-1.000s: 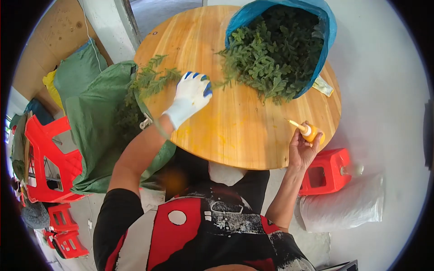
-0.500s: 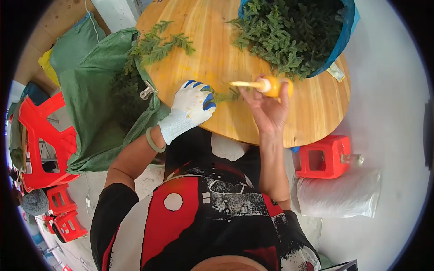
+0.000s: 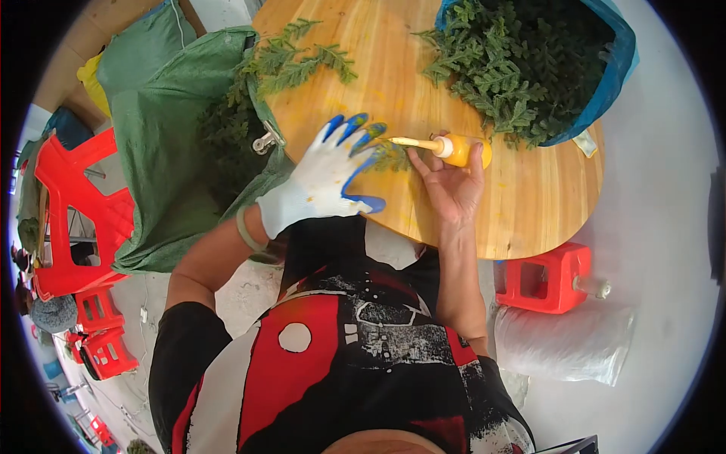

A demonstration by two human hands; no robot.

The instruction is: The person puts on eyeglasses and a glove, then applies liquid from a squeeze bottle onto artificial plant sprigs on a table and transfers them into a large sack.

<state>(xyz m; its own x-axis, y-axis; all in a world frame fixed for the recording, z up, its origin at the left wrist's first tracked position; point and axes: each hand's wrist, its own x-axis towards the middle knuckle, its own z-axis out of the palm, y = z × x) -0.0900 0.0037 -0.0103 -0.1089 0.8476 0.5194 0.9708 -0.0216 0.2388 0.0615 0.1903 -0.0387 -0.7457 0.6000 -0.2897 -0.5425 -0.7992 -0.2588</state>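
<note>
My left hand [image 3: 321, 178], in a white glove with blue-coated fingers, is open above the front of the table, its fingers spread. A small green sprig [image 3: 395, 159] lies on the wood just beyond its fingertips; part of it is hidden under the bottle's nozzle. My right hand [image 3: 454, 193] is bare and closed round a yellow squeeze bottle [image 3: 470, 152]. The bottle is tilted on its side, and its long pale nozzle points left toward the gloved fingers. Whether the nozzle tip touches the glove, I cannot tell.
The round wooden table [image 3: 529, 204] carries loose sprigs [image 3: 306, 64] and a blue bag [image 3: 626, 53] full of green branches. A green sack [image 3: 162, 163], clipped with a metal clip [image 3: 268, 138], stands left. Red stools [image 3: 560, 284] and a clear plastic roll [image 3: 563, 340] are on the floor.
My left hand has gone from curled fingers at the sprig to spread fingers, letting go. The bottle stays in my right hand. The whole view has shifted slightly.
</note>
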